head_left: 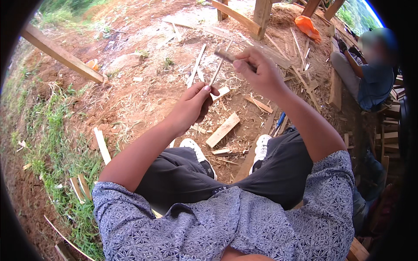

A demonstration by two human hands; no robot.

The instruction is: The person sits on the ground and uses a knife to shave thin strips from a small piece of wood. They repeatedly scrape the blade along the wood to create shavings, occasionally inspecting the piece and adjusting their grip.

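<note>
Between the fingers and thumb of my left hand [197,101] is a thin wooden stick [216,69], which points up and away from me. My right hand [260,69] is closed on a short, flat, brownish-grey tool with a dark end [224,55]. Blur hides whether it is a knife or some other tool. Its far end lies beside the upper part of the stick, and I cannot tell if they touch. Both hands are held out above the ground, in front of my knees.
Wood offcuts [223,129] and shavings litter the reddish soil. A blue-handled tool [281,120] lies by my right shoe [261,148]. Wooden posts [262,19] and an orange bag [307,28] are farther off. Another person [374,82] sits at the right near stacked wood.
</note>
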